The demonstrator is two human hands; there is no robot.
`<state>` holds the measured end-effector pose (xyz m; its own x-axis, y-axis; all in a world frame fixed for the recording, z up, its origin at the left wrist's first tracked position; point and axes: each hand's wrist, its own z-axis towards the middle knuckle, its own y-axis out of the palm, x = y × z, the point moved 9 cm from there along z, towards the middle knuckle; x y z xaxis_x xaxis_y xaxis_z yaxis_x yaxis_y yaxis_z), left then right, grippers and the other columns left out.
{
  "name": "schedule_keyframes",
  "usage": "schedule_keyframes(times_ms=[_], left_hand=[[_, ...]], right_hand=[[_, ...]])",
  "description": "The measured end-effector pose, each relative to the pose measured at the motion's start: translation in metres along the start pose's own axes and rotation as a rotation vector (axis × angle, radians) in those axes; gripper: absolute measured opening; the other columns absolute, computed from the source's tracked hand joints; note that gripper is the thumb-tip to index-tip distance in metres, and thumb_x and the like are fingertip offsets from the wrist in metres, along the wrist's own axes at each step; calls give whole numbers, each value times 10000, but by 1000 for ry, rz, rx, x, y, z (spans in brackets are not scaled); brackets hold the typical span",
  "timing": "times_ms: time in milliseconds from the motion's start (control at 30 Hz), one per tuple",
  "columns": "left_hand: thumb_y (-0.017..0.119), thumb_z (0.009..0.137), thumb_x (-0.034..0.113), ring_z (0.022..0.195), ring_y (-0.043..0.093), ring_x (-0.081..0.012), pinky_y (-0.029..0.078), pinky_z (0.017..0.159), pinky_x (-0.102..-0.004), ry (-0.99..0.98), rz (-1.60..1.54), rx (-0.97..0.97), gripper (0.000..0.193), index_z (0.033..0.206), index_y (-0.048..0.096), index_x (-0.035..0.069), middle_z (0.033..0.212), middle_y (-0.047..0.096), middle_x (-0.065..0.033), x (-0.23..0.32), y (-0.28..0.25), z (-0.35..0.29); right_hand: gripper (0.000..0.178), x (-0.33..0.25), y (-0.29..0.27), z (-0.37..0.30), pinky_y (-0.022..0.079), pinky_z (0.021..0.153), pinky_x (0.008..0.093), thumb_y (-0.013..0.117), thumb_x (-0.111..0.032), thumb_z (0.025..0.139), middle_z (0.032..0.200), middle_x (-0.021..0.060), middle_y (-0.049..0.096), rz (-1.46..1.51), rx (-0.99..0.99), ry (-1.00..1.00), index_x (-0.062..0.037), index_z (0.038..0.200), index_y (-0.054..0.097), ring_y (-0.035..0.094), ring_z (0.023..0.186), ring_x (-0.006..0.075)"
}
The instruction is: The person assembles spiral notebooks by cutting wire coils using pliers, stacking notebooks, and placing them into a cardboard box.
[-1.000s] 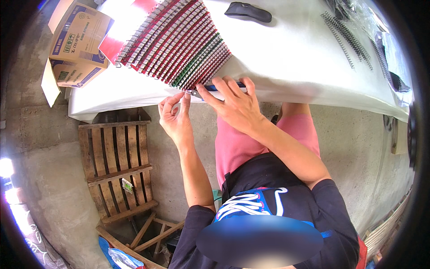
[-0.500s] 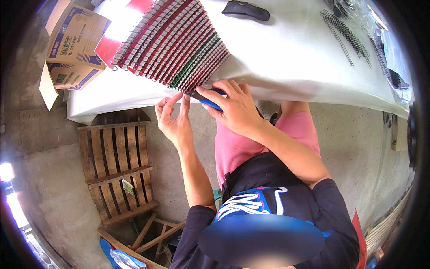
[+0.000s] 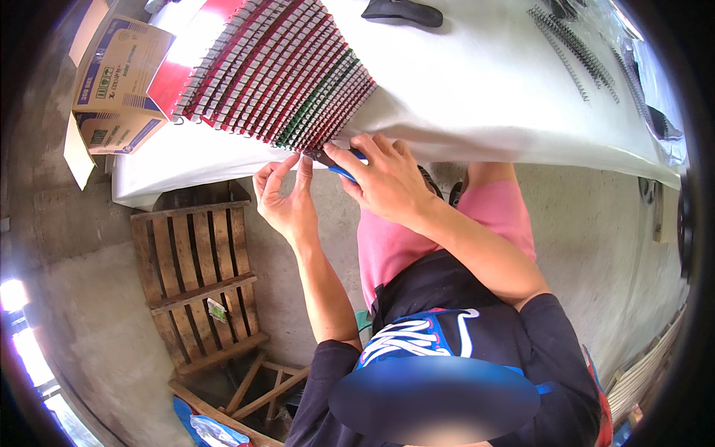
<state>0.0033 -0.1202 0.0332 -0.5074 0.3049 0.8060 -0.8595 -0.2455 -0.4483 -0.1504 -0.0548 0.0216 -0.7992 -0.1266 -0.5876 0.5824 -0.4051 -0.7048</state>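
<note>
A stack of spiral-bound notebooks [image 3: 257, 74], with red covers and one green one, is fanned out on the white-covered table, coiled spines showing. My right hand [image 3: 391, 177] grips pliers with blue handles [image 3: 342, 172]; their dark jaws point left at the near corner of the stack. Right beside the jaw tips is my left hand [image 3: 287, 201], its thumb and fingers pinched together at the lowest coil ends. Whatever is between those fingertips is too small to make out. The jaws' tips are partly hidden by the left fingers.
Loose black spiral coils [image 3: 573, 52] lie at the table's far right, near clear plastic wrapping [image 3: 666, 89]. A black elongated object [image 3: 402, 12] rests at the far middle. An open cardboard box [image 3: 123, 71] stands left. Below the table's left end is a slatted wooden pallet [image 3: 197, 261].
The notebooks and table have shifted slightly left and up in the picture. Both hands stay at the same corner of the stack, the pliers still in my right hand.
</note>
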Motion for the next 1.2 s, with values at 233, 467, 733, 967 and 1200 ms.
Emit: schedule_keyframes(times_ms=[233,467,733,967,1200], left_hand=[[822,698,173,846,524,-138,435,772,-279,-5,18,2,216,873,741,76,844,536,2,4,1,-1],[817,696,148,843,518,-131,437,771,-275,26,-14,10,219,892,742,85,847,530,7,9,-6,-1],[814,700,152,826,515,-136,435,761,-277,49,2,28,213,883,739,75,839,529,4,12,-5,3],[817,698,160,834,519,-133,438,762,-275,6,5,34,219,881,739,68,853,533,3,12,-3,4],[814,697,144,832,505,-121,441,754,-262,40,-31,25,258,940,743,94,847,521,16,12,-14,8]], right_hand=[[381,10,13,-6,495,701,407,622,-230,841,949,133,594,380,-13,139,-154,1198,513,614,799,286],[522,-10,-19,-6,338,895,508,695,-248,755,1137,61,476,-133,169,-73,-217,1242,509,489,1049,225],[489,-7,-7,3,420,812,459,676,-213,783,1083,62,512,-71,37,-43,-211,1247,522,547,937,250],[401,11,21,3,489,683,402,623,-247,851,974,135,604,667,-313,342,-137,1223,517,634,806,272],[497,-16,-29,1,370,860,463,681,-246,778,1082,66,494,-81,206,-71,-195,1240,505,507,992,218]])
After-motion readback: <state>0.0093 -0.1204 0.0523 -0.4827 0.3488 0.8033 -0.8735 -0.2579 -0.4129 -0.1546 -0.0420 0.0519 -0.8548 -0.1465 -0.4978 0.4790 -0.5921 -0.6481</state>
